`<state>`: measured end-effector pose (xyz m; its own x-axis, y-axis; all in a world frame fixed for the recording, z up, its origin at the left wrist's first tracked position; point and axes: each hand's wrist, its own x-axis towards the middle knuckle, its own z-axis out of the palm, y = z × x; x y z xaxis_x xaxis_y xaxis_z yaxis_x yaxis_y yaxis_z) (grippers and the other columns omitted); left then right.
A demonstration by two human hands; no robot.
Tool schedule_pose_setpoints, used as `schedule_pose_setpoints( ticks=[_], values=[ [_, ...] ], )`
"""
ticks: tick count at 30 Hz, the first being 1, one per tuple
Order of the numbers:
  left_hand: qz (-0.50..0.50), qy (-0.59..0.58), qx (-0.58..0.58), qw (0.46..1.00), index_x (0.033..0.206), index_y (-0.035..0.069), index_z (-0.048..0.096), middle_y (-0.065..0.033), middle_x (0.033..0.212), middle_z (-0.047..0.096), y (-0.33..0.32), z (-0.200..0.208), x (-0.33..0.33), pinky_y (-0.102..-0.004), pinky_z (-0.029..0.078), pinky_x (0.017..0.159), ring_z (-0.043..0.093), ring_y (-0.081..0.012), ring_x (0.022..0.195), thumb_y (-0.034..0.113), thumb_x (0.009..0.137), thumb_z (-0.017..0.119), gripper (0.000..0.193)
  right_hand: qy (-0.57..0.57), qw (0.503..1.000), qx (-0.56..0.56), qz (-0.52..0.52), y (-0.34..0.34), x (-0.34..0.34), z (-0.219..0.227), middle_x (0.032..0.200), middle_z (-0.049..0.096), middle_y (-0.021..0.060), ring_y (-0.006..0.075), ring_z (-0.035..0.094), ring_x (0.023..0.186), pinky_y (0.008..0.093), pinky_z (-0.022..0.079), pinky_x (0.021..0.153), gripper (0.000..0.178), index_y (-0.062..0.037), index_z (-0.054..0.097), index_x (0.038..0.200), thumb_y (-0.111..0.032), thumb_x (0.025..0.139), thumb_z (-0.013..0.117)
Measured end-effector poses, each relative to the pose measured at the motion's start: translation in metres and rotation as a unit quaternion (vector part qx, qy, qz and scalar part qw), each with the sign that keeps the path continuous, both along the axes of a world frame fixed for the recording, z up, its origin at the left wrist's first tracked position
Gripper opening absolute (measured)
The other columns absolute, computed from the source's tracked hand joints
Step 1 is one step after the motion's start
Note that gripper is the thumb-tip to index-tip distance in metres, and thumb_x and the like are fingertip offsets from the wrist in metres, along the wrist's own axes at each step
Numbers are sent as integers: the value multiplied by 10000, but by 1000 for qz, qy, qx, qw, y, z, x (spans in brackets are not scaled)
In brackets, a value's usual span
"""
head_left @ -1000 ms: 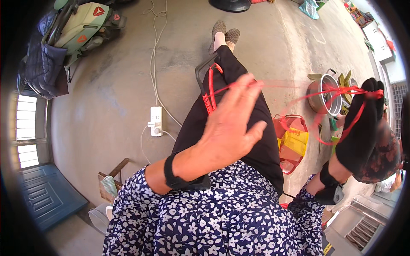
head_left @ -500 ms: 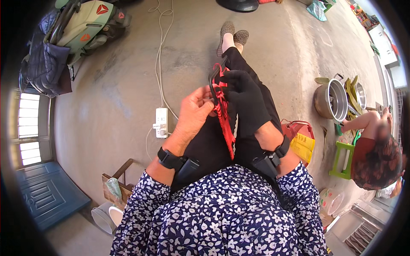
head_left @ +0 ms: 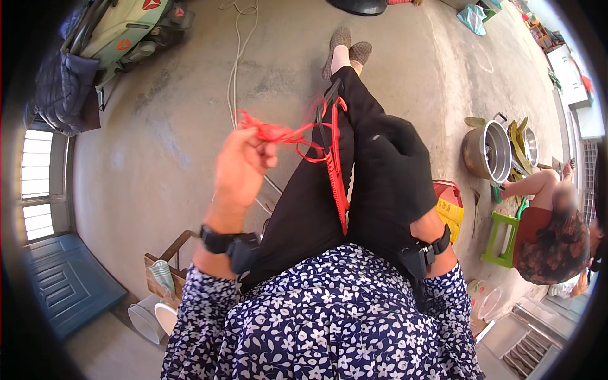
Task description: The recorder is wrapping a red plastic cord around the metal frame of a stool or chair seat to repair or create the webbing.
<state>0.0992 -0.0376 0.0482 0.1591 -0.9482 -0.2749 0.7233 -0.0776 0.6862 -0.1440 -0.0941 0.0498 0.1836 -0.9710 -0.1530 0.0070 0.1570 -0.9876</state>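
My left hand [head_left: 244, 168], bare, is closed on a loose bundle of red cord [head_left: 272, 134], pulled out to the left of my legs. Strands run from the cord to a long, narrow red woven piece [head_left: 337, 180] lying along my lap between the thighs. A thin black strip or frame [head_left: 324, 117] stands at the far end of that piece, near my knees. My right hand [head_left: 396, 168], in a black glove, is curled over my right thigh, apart from the red work; whether its fingers hold anything is hidden.
Right of my legs are a red and yellow bag [head_left: 449, 206], a metal pot [head_left: 487, 152] and a green stool [head_left: 502, 239] with a person [head_left: 548, 237] beside it. A white cable [head_left: 235, 82] runs over the floor at left. A scooter [head_left: 120, 38] stands at far left.
My hands were together at the black strip and red work; now they are apart. The left has drawn red cord out leftward, and the gloved right has moved back to the right.
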Motion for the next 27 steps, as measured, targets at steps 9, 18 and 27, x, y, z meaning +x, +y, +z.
schedule_pose_setpoints(
  ticks=[9, 18, 27],
  values=[
    [-84, -64, -230, 967, 864, 48, 460, -51, 676, 523, 76, 106, 8, -247, 346, 463, 405, -101, 503, 250, 1000, 443, 244, 287, 844, -441, 105, 6, 41, 44, 1132, 623, 141, 246, 610, 992, 322, 490, 856, 423, -32, 576, 1175, -122, 777, 684],
    [34, -396, 88, 913, 1030, 9, 563, -39, 763, 606, 41, 46, 26, -205, 446, 562, 584, -119, 672, 249, 977, 518, 249, 84, 918, -193, 335, 40, 2, 47, 910, 676, 106, 171, 651, 778, 292, 511, 730, 177, -33, 665, 993, -74, 821, 649],
    [-106, -512, -17, 852, 928, 31, 590, 32, 664, 565, 2, -22, -58, -214, 412, 534, 485, -40, 582, 71, 766, 741, 226, -120, 962, 132, 208, 64, -17, 52, 922, 665, 72, 101, 594, 777, 250, 491, 705, 147, 16, 623, 1023, -50, 902, 570]
  ],
)
